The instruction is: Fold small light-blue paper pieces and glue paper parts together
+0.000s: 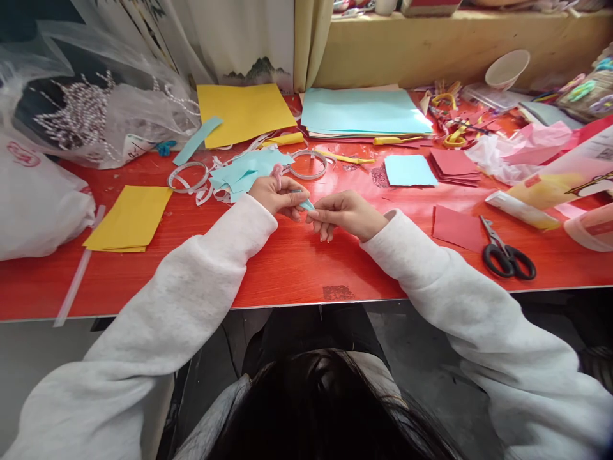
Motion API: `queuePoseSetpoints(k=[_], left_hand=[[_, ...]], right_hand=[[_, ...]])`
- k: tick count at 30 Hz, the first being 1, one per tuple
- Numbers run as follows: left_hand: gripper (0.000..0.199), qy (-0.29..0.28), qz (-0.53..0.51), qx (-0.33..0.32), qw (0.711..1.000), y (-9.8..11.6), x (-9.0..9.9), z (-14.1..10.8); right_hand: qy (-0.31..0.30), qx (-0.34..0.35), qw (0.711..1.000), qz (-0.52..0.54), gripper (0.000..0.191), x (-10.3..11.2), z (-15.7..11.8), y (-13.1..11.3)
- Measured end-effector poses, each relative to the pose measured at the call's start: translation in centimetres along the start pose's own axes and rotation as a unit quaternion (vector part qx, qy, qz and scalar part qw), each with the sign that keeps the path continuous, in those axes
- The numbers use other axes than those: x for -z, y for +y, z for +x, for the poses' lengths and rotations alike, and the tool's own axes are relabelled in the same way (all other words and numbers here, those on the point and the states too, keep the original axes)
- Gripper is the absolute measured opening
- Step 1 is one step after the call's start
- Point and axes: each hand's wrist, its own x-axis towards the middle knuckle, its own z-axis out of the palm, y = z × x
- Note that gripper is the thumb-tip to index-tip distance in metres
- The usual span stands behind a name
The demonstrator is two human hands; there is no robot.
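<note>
Between my two hands, above the red table, is a small folded piece of light blue paper (pixel 307 204). My left hand (pixel 278 195) pinches its upper left part, and a pink ring-like item sits on one finger. At the other end, the thumb and fingers of my right hand (pixel 347 216) close on the paper's tip. Just behind my left hand lie light blue paper scraps (pixel 249 171). A roll of clear tape (pixel 308 164) rests beyond both hands, and another tape roll (pixel 188 177) is to the left.
Yellow sheets (pixel 129 218) lie at left, beside a white plastic bag (pixel 43 195). Black-handled scissors (pixel 507 252) and a red paper square (pixel 458 228) are at right. Farther back are a light blue square (pixel 410 170), red squares (pixel 454 166) and large light blue sheets (pixel 364 112).
</note>
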Motion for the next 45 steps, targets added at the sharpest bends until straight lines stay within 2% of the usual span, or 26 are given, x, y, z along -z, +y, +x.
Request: queuePoseSetpoints(k=[3,7,10,13,17,26,28,31,34,41,45], left_hand=[[0.011,0.003,0.092,-0.017,0.996,0.1,0.2,0.0],[0.020,0.032,0.308,-0.125,0.943,0.1,0.4,-0.2],[0.020,0.001,0.340,-0.144,0.929,0.1,0.4,-0.4],[0.018,-0.019,0.319,-0.113,0.941,0.1,0.5,-0.4],[0.018,-0.012,0.270,-0.065,0.961,-0.1,0.6,-0.2],[0.027,-0.033,0.187,-0.030,0.981,0.2,0.5,-0.2],[0.029,-0.034,0.169,-0.028,0.985,0.2,0.4,-0.3],[0.036,-0.027,0.144,-0.029,0.989,0.2,0.2,-0.3],[0.042,-0.035,0.128,-0.033,0.991,0.0,0.0,-0.3],[0.048,-0.138,0.104,-0.027,0.985,-0.6,-0.4,-0.1],[0.052,-0.150,0.090,-0.025,0.984,-1.1,-0.9,-0.3]], right_hand=[[0.020,0.002,0.999,-0.045,0.022,0.0,0.0,0.1],[0.073,0.023,0.992,-0.099,0.025,0.1,-0.2,0.0],[0.117,0.057,0.982,-0.136,0.022,0.2,-0.5,-0.3],[0.142,0.081,0.972,-0.171,0.020,0.2,-0.5,-0.4],[0.160,0.099,0.962,-0.200,0.020,0.5,-0.2,-0.2],[0.215,0.111,0.958,-0.151,0.029,1.2,0.0,0.2],[0.211,0.109,0.965,-0.115,0.036,1.1,0.2,0.2],[0.171,0.104,0.978,-0.053,0.044,1.0,0.4,0.2],[0.143,0.113,0.983,-0.015,0.044,0.9,0.4,0.1],[0.135,0.119,0.983,0.022,0.041,0.9,0.1,0.0],[0.122,0.105,0.986,0.038,0.045,1.5,0.4,-0.3]])
